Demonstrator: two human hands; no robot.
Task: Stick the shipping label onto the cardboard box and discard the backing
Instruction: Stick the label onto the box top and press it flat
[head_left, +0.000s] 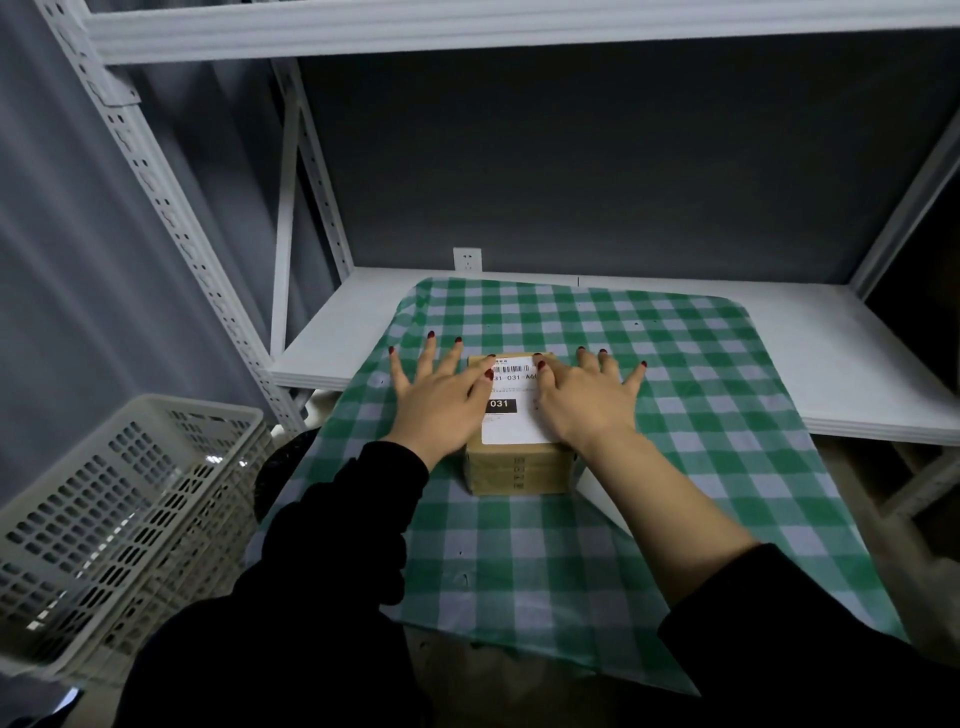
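A small brown cardboard box lies on the green checked cloth in the middle of the shelf. A white shipping label with a barcode and "031" lies flat on its top. My left hand rests flat on the left part of the box top, fingers spread, thumb on the label. My right hand lies flat on the right part, covering the label's right edge. A white sheet, possibly the backing, shows under my right forearm beside the box.
A white perforated plastic basket stands low at the left beside the rack. The white shelf board extends around the cloth, with slotted uprights at left and right. A wall socket sits at the back.
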